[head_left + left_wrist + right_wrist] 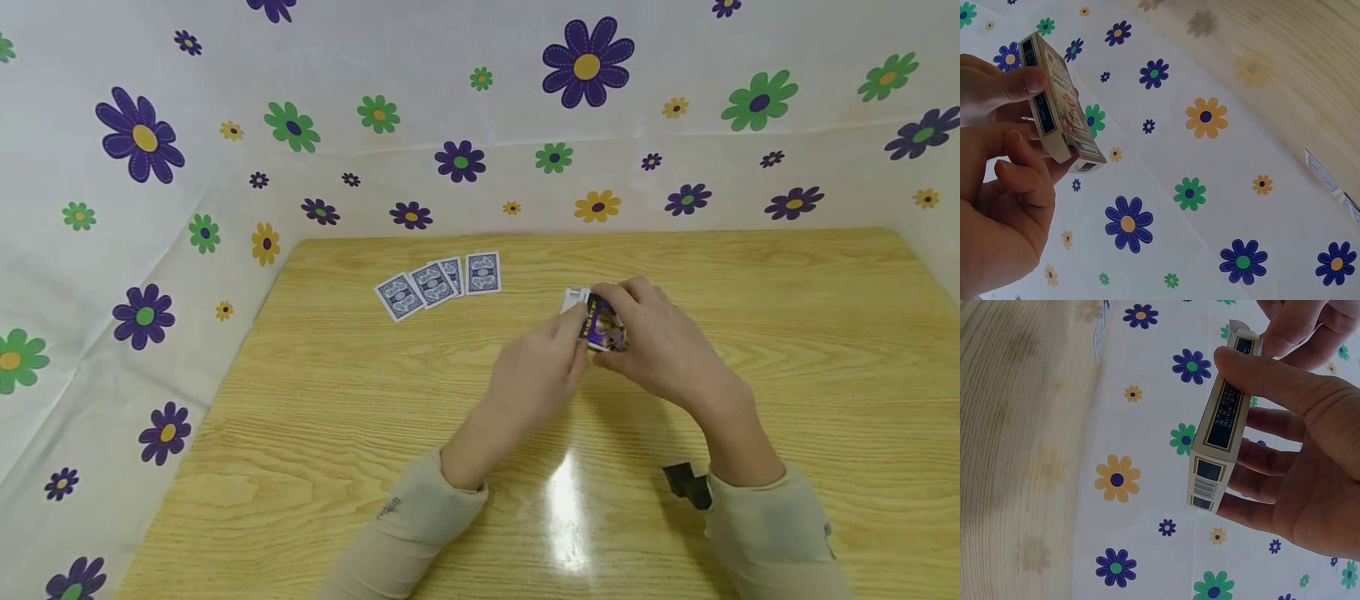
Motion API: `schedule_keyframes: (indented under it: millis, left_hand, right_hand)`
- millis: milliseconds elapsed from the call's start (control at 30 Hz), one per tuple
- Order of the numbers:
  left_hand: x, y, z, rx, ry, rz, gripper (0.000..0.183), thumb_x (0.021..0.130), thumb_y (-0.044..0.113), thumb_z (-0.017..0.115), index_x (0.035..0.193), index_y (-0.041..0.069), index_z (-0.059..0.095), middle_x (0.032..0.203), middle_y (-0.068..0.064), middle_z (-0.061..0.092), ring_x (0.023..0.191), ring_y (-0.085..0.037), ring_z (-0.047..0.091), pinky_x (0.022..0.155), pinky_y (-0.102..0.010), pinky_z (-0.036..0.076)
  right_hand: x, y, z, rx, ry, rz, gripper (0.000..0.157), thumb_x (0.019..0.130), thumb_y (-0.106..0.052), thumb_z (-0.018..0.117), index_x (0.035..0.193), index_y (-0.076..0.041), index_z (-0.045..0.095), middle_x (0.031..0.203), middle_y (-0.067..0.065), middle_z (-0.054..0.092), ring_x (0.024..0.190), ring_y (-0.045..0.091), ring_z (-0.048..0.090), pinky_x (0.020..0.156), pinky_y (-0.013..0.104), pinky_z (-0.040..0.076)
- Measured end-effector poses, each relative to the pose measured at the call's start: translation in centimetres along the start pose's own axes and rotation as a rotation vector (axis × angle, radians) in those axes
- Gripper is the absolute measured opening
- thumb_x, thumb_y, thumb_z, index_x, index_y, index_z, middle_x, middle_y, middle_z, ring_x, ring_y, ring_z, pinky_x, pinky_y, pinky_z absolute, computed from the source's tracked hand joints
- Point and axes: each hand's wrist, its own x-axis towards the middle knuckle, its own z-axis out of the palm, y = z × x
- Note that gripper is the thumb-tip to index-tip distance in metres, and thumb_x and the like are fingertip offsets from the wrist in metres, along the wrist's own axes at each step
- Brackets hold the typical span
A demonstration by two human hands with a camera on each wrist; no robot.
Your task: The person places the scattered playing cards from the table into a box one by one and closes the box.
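Pinching a small card box (603, 323) above the worktop (300, 400), about midway across its width and in its far half, a person has both hands close together.

Right hand (675, 350): grip bent around the box, thumb pressed to one narrow side, fingers against the opposite side. Left hand (536, 367): grip pinching the left end of the box with thumb and finger; remaining fingers curled in.

Box: broad face seen from above purple and dark, with yellow lettering. Narrow side cream with a dark label; one end panel carries a barcode (1205, 488). A pale flap (1241, 326) projects at the opposite end, next to the left fingers.

To the left of the box, near the back edge: four playing cards (482, 273), blue backs up. Three overlap in a fan; the fourth sits just beside them, nearly upright to my eye.

Also noted: a black piece (680, 479) beside the right cuff, identity unclear; white flowered cloth (337, 50) behind and along the sides; a bright reflection on the wood grain between the forearms.
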Motion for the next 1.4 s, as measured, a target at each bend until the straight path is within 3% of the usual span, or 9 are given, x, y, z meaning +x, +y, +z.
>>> schedule_keyframes:
  millis: [200, 300, 467, 733, 1000, 1200, 1400]
  left_hand:
    - [-0.1, 0.7, 0.4, 0.116, -0.008, 0.022, 0.040, 0.097, 0.014, 0.060, 0.132, -0.005, 0.056, 0.119, -0.020, 0.069, 0.049, -0.013, 0.062, 0.038, -0.017, 0.039]
    - [-0.1, 1.1, 0.4, 0.147, -0.028, 0.029, 0.042, 0.097, 0.017, 0.061, 0.133, -0.003, 0.056, 0.121, -0.022, 0.067, 0.051, -0.013, 0.065, 0.037, -0.017, 0.038]
    - [-0.1, 1.3, 0.4, 0.098, -0.105, 0.034, 0.047, 0.099, 0.020, 0.059, 0.139, -0.001, 0.051, 0.130, -0.028, 0.060, 0.044, -0.008, 0.056, 0.035, -0.015, 0.030]
    - [-0.1, 1.1, 0.3, 0.075, -0.195, 0.027, 0.053, 0.099, 0.021, 0.057, 0.149, 0.008, 0.043, 0.137, -0.030, 0.054, 0.038, -0.006, 0.040, 0.035, -0.016, 0.029]
    - [-0.1, 0.4, 0.5, -0.166, -0.162, -0.004, 0.065, 0.095, 0.015, 0.062, 0.152, 0.007, 0.031, 0.142, -0.030, 0.049, 0.038, -0.006, 0.033, 0.037, -0.016, 0.027]
    - [-0.1, 0.5, 0.8, -0.119, -0.160, 0.008, 0.073, 0.095, 0.018, 0.061, 0.155, 0.006, 0.021, 0.145, -0.036, 0.041, 0.038, -0.005, 0.035, 0.036, -0.015, 0.028]
    - [-0.2, 1.1, 0.5, -0.035, -0.148, -0.049, 0.072, 0.094, 0.018, 0.061, 0.155, 0.009, 0.024, 0.146, -0.035, 0.041, 0.037, -0.006, 0.037, 0.035, -0.016, 0.029]
  right_hand:
    - [0.1, 0.0, 0.0, 0.011, 0.010, -0.002, 0.072, 0.079, -0.015, 0.085, 0.140, -0.002, 0.049, 0.126, 0.022, 0.052, 0.112, 0.038, 0.053, 0.095, 0.054, 0.049]
    - [0.0, 0.1, -0.1, 0.035, -0.003, 0.010, 0.072, 0.080, -0.014, 0.084, 0.141, 0.000, 0.048, 0.127, 0.023, 0.051, 0.112, 0.039, 0.052, 0.095, 0.055, 0.049]
    - [-0.1, 0.2, -0.4, 0.043, -0.002, 0.018, 0.070, 0.081, -0.008, 0.082, 0.141, 0.002, 0.047, 0.129, 0.025, 0.049, 0.114, 0.041, 0.050, 0.097, 0.058, 0.046]
    - [0.1, 0.5, -0.1, -0.010, 0.059, -0.038, 0.063, 0.080, -0.004, 0.081, 0.135, 0.003, 0.052, 0.125, 0.024, 0.052, 0.114, 0.041, 0.051, 0.098, 0.059, 0.044]
    - [0.2, 0.5, 0.1, -0.023, 0.099, -0.069, 0.067, 0.077, -0.002, 0.083, 0.135, 0.005, 0.051, 0.127, 0.025, 0.053, 0.119, 0.045, 0.047, 0.101, 0.062, 0.040]
    - [0.4, 0.6, 0.4, -0.020, 0.166, -0.100, 0.067, 0.075, -0.001, 0.084, 0.133, 0.008, 0.053, 0.125, 0.027, 0.054, 0.115, 0.045, 0.050, 0.097, 0.061, 0.043]
    - [0.5, 0.4, 0.4, -0.002, 0.187, -0.096, 0.069, 0.075, -0.004, 0.086, 0.135, 0.005, 0.053, 0.124, 0.025, 0.055, 0.116, 0.043, 0.051, 0.097, 0.060, 0.044]
